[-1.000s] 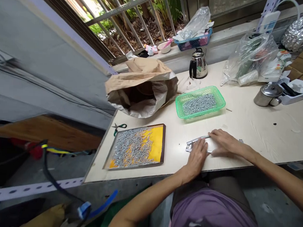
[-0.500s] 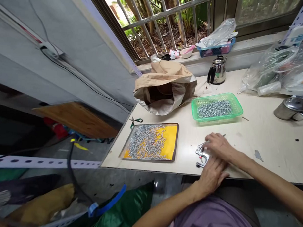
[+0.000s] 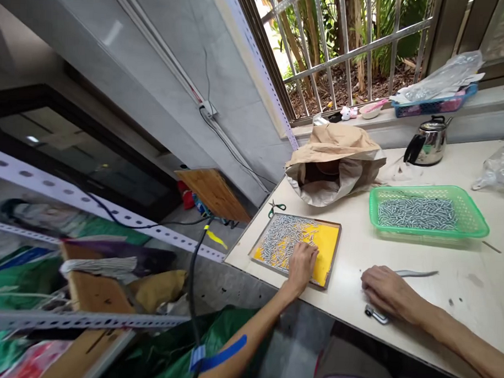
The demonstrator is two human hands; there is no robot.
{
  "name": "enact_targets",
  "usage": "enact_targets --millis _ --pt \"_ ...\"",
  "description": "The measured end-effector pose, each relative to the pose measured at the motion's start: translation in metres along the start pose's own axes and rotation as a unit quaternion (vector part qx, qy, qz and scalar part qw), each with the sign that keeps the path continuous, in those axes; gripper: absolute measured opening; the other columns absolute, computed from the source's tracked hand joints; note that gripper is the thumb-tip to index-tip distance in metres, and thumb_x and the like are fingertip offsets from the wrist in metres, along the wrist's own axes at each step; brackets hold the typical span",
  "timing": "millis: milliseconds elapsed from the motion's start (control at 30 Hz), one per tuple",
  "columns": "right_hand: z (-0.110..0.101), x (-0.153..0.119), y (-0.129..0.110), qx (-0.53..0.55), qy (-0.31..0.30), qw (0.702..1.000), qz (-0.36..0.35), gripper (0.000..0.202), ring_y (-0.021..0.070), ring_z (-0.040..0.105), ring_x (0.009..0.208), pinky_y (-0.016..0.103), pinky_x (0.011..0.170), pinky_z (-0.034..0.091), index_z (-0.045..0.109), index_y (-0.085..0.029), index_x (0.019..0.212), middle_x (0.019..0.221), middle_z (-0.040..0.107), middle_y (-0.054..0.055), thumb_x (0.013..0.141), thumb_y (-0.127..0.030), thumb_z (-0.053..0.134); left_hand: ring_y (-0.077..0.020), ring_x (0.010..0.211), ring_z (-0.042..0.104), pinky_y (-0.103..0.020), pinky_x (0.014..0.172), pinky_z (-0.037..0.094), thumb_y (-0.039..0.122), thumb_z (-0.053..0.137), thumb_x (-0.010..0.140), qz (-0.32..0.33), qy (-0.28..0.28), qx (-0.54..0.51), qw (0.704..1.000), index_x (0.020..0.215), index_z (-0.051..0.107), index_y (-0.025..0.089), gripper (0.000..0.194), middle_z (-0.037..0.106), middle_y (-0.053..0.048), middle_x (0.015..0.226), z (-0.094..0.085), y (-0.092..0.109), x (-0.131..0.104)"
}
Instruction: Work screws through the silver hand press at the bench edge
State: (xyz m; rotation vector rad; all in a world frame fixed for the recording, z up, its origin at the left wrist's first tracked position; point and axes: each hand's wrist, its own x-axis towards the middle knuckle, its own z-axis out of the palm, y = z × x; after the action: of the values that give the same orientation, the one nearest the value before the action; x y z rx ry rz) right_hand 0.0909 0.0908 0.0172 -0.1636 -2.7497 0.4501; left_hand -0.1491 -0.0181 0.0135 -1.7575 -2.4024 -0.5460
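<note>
My left hand (image 3: pixel 302 263) reaches into a shallow tray (image 3: pixel 336 252) with a yellow bottom, its fingertips pinched together at the edge of the spread of small metal pins (image 3: pixel 281 237). Whatever sits between those fingertips is hidden. On the table to the right, my right hand (image 3: pixel 387 290) is closed over a small metal clamp-like tool (image 3: pixel 380 316), most of which the hand covers. One end with a black knob shows below the fingers. From behind the knuckles a slim grey handle (image 3: pixel 417 273) points right. More metal pins (image 3: pixel 416 212) fill a green plastic basket (image 3: pixel 430 235) behind it.
A crumpled brown paper bag (image 3: pixel 338 150) stands behind the tray, and green-handled scissors (image 3: pixel 276 207) lie at its far left corner. A steel kettle (image 3: pixel 432 143) is at the back. A thin metal strip (image 3: pixel 492 247) lies right of the basket.
My left hand has left the metal tool and moved left into the yellow tray. My right hand stays over the tool. The view has swung left.
</note>
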Motion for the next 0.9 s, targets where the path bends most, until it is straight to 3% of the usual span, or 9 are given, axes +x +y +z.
enact_targets --millis 100,167,300,367,467,600,700,767,900 --pt "-0.035 0.008 0.013 0.022 0.132 0.987 0.085 0.021 0.0185 0.058 0.078 0.032 0.071 0.046 0.057 -0.021 0.086 0.081 0.063 0.006 0.091 -0.019 0.036 -0.0207 0.088 0.055 -0.033 0.075 0.047 0.018 0.053 0.088 -0.003 -0.064 0.047 0.997 0.082 0.067 0.016 0.014 0.061 -0.006 0.084 0.013 -0.019 0.019" --pt "-0.066 0.012 0.027 -0.042 0.19 0.966 0.169 0.022 0.0221 0.059 0.082 0.036 0.073 0.047 0.057 -0.021 0.089 0.083 0.063 0.008 0.091 -0.022 0.036 -0.0217 0.09 0.054 -0.033 0.077 0.046 0.017 0.053 0.087 0.005 -0.091 0.075 0.993 0.079 0.065 0.015 0.014 0.061 -0.007 0.084 0.02 -0.021 0.024" --pt "-0.103 -0.002 0.044 -0.206 0.166 0.909 0.322 0.028 0.0309 0.059 0.086 0.042 0.066 0.048 0.059 -0.015 0.105 0.098 0.062 0.017 0.089 -0.022 0.037 -0.022 0.089 0.052 -0.033 0.074 0.045 0.011 0.048 0.087 0.037 -0.11 0.106 0.988 0.076 0.062 0.015 0.018 0.059 -0.008 0.083 0.024 -0.021 0.029" --pt "-0.095 -0.02 0.037 -0.168 0.113 0.924 0.323 0.029 0.0276 0.061 0.079 0.038 0.059 0.048 0.06 -0.016 0.104 0.096 0.062 0.015 0.09 -0.025 0.037 -0.0223 0.089 0.052 -0.033 0.073 0.045 0.008 0.046 0.085 0.054 -0.122 0.101 0.986 0.076 0.06 0.016 0.019 0.059 -0.009 0.084 0.023 -0.022 0.03" --pt "-0.058 -0.05 0.011 -0.045 0.044 0.961 0.27 0.026 0.0191 0.062 0.07 0.03 0.058 0.05 0.063 -0.022 0.095 0.088 0.063 0.007 0.092 -0.03 0.038 -0.0226 0.09 0.052 -0.034 0.076 0.045 0.005 0.046 0.083 0.079 -0.141 0.087 0.983 0.074 0.058 0.017 0.019 0.059 -0.009 0.085 0.019 -0.025 0.032" --pt "-0.008 -0.077 -0.024 -0.036 -0.023 0.957 0.285 0.021 0.0152 0.06 0.063 0.026 0.051 0.045 0.062 -0.024 0.091 0.082 0.06 0.003 0.09 -0.023 0.041 -0.0217 0.087 0.054 -0.035 0.079 0.046 0.008 0.045 0.085 0.086 -0.132 0.042 0.987 0.074 0.059 0.018 0.02 0.061 -0.008 0.083 0.008 -0.018 0.032" --pt "0.004 -0.083 -0.035 -0.07 -0.04 0.949 0.306 0.02 0.0153 0.059 0.065 0.025 0.052 0.041 0.06 -0.022 0.083 0.077 0.058 0.003 0.089 -0.016 0.042 -0.0181 0.079 0.058 -0.031 0.075 0.047 0.017 0.048 0.085 0.029 -0.115 -0.119 0.986 0.082 0.064 0.017 0.016 0.064 -0.005 0.082 -0.001 0.008 0.023" --pt "0.002 -0.082 -0.037 -0.078 -0.033 0.948 0.306 0.021 0.0153 0.058 0.067 0.025 0.055 0.04 0.057 -0.021 0.078 0.077 0.057 0.003 0.09 -0.014 0.041 -0.0161 0.075 0.06 -0.028 0.071 0.048 0.023 0.052 0.082 -0.02 -0.161 -0.244 0.956 0.087 0.067 0.017 0.017 0.067 -0.004 0.082 -0.004 0.032 0.012" --pt "-0.008 -0.079 -0.039 -0.081 -0.049 0.949 0.301 0.023 0.0149 0.056 0.067 0.026 0.057 0.037 0.053 -0.021 0.074 0.078 0.058 0.003 0.09 -0.011 0.039 -0.0121 0.057 0.057 -0.023 0.055 0.045 0.029 0.06 0.074 -0.138 -0.31 -0.387 0.857 0.081 0.068 0.013 0.019 0.064 -0.002 0.067 0.008 0.078 -0.01"
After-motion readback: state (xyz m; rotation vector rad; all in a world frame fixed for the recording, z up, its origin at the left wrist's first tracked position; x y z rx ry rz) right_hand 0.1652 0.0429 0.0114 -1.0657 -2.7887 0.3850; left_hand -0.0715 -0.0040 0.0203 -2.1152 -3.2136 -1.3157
